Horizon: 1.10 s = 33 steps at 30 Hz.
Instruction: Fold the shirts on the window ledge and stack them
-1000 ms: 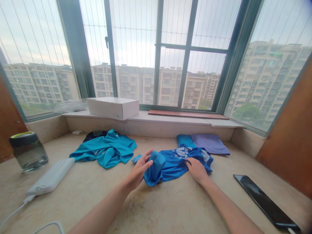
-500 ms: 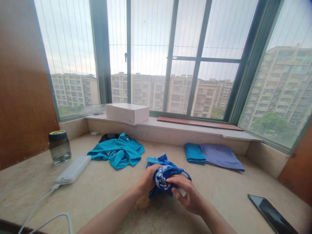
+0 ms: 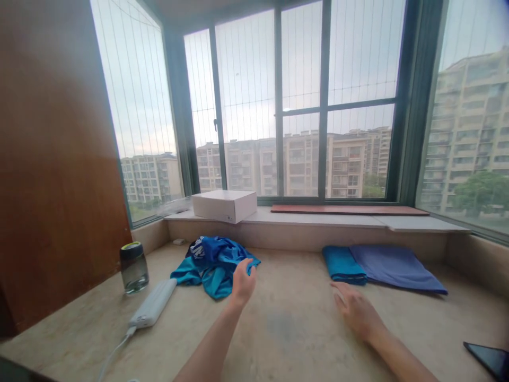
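Note:
A crumpled dark blue garment (image 3: 226, 250) with white lettering lies on top of a teal garment (image 3: 218, 284) at the left back of the countertop. Just in front of this pile's right edge is my left hand (image 3: 243, 282), fingers apart and holding nothing. My right hand (image 3: 358, 310) is low over the stone counter with its fingers stretched out, also with nothing in it. Its fingertips are close to the front edge of a folded teal cloth (image 3: 344, 264). Against that cloth lies a flat purple cloth (image 3: 397, 269).
A dark-lidded bottle (image 3: 134, 268) and a white power bank (image 3: 153, 303) with a cable stand at the left. On the raised sill sits a white box (image 3: 225, 206) beside a long reddish board (image 3: 345, 210). A dark phone (image 3: 489, 361) lies at the lower right corner.
The dark blue garment has left my hands and now lies on the pile at left. My hands have moved apart, the right one towards the folded cloths. The view has shifted.

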### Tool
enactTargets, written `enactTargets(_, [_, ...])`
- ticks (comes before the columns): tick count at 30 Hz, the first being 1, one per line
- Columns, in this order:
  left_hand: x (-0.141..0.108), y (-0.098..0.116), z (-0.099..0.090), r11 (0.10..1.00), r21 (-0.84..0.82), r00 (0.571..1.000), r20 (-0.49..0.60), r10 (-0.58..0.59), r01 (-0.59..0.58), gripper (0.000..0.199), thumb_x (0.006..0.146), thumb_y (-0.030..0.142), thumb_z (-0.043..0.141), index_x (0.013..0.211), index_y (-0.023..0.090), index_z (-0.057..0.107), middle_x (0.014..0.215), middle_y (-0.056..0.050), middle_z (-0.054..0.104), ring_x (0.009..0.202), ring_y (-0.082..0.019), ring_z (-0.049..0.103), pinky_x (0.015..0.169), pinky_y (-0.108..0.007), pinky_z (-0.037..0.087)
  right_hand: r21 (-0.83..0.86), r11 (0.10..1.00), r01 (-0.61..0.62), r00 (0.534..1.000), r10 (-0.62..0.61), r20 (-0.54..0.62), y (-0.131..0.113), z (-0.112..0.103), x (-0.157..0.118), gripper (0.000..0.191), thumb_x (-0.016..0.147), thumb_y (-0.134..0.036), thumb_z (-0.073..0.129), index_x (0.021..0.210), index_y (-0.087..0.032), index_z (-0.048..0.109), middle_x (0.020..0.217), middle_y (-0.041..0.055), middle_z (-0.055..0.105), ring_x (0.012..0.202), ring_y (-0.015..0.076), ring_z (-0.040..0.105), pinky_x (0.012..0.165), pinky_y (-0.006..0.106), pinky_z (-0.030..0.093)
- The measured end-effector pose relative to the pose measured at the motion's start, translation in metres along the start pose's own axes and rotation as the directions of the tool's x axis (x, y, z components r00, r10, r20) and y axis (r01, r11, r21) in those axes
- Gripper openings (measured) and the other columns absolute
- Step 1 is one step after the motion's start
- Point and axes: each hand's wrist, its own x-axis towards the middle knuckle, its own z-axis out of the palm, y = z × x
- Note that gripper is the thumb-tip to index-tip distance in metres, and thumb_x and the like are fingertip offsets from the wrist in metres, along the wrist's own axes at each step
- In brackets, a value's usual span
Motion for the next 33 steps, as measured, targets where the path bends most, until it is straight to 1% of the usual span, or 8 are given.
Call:
enactTargets(3, [-0.002,-0.036,0.008,0.936,0.326,0.991,0.021,0.135,-0.134,0.004,0.080,0.022,0.073,0.080,0.024,0.070,0.113,-0.012,0.066,0.126,-0.038,0.050,0.116,-0.054,0.028,-0.222,0.968,-0.120,0.993,0.117,-0.029,0.026,0.005,0.029,0.049,0.090,-0.033,0.044,0.128,-0.014,0.067,0.137,0.0181,0.062,0.131,0.0333,0.055,0.112,0.048,0.040])
enactTargets(7, [-0.019,-0.066,0.024,0.732,0.569,0.914,0.358,0.190,-0.375,0.018,0.089,0.020,0.057,0.090,0.022,0.074,0.113,-0.016,0.069,0.111,-0.035,0.060,0.102,-0.051,0.042,-0.373,0.896,-0.240,0.966,0.259,0.000,0.059,0.009,0.058,0.041,0.092,-0.036,0.047,0.123,-0.018,0.068,0.125,0.0171,0.068,0.123,0.0341,0.060,0.109,0.051,0.040])
enactTargets(12, [-0.029,-0.070,0.031,0.557,0.662,0.857,0.468,0.215,-0.501,0.027,0.086,0.009,0.050,0.094,0.018,0.074,0.106,-0.012,0.072,0.102,-0.027,0.065,0.095,-0.042,0.048,-0.439,0.881,-0.180,0.975,0.219,0.040,0.080,0.020,0.063,0.027,0.090,-0.011,0.046,0.096,-0.017,0.072,0.091,0.0153,0.074,0.090,0.0275,0.071,0.080,0.037,0.051])
enactTargets(17, [-0.031,-0.064,0.031,0.557,0.661,0.844,0.513,0.154,-0.504,0.031,0.088,0.011,0.050,0.108,0.018,0.073,0.110,-0.011,0.072,0.105,-0.025,0.065,0.098,-0.040,0.049,-0.418,0.893,-0.168,0.981,0.192,0.017,0.057,0.016,0.051,0.027,0.091,-0.009,0.043,0.082,-0.018,0.067,0.081,0.0139,0.071,0.076,0.0270,0.068,0.066,0.035,0.045])
enactTargets(24, [-0.058,-0.062,0.041,0.748,0.565,0.825,0.563,-0.041,-0.349,0.078,0.090,0.037,0.061,0.158,0.016,0.030,0.158,-0.017,0.038,0.146,-0.031,0.036,0.121,-0.044,0.030,0.270,0.941,-0.201,0.978,0.208,0.006,-0.047,0.003,0.003,0.048,0.099,-0.053,0.036,0.070,-0.022,0.060,0.072,0.0061,0.067,0.071,0.0243,0.062,0.066,0.032,0.045])
enactTargets(28, [-0.066,-0.056,0.044,0.795,0.490,0.779,0.626,-0.036,-0.357,0.095,0.080,0.039,0.074,0.159,0.018,0.025,0.161,-0.018,0.033,0.147,-0.036,0.031,0.121,-0.050,0.028,0.654,0.741,-0.154,0.988,0.129,0.086,-0.098,-0.002,-0.022,0.051,0.092,-0.064,0.049,0.068,-0.020,0.058,0.065,0.0011,0.058,0.063,0.0179,0.052,0.060,0.027,0.043])
enactTargets(31, [-0.069,-0.047,0.050,0.866,0.362,0.764,0.644,0.036,-0.345,0.062,0.086,0.046,0.068,0.140,0.018,0.055,0.136,-0.016,0.061,0.123,-0.034,0.057,0.107,-0.046,0.044,0.814,0.534,-0.227,0.974,0.103,0.204,-0.111,-0.007,-0.026,0.056,0.085,-0.070,0.058,0.063,-0.019,0.057,0.058,-0.0009,0.053,0.054,0.0137,0.047,0.051,0.024,0.039])
enactTargets(33, [-0.070,-0.040,0.056,0.927,0.304,0.809,0.588,-0.001,-0.220,0.047,0.091,0.055,0.060,0.115,0.016,0.070,0.107,-0.014,0.072,0.098,-0.030,0.066,0.090,-0.041,0.052,0.867,0.385,-0.316,0.949,0.143,0.282,-0.110,-0.014,-0.024,0.055,0.082,-0.071,0.062,0.068,-0.018,0.065,0.060,0.0006,0.058,0.053,0.0140,0.051,0.050,0.024,0.042])
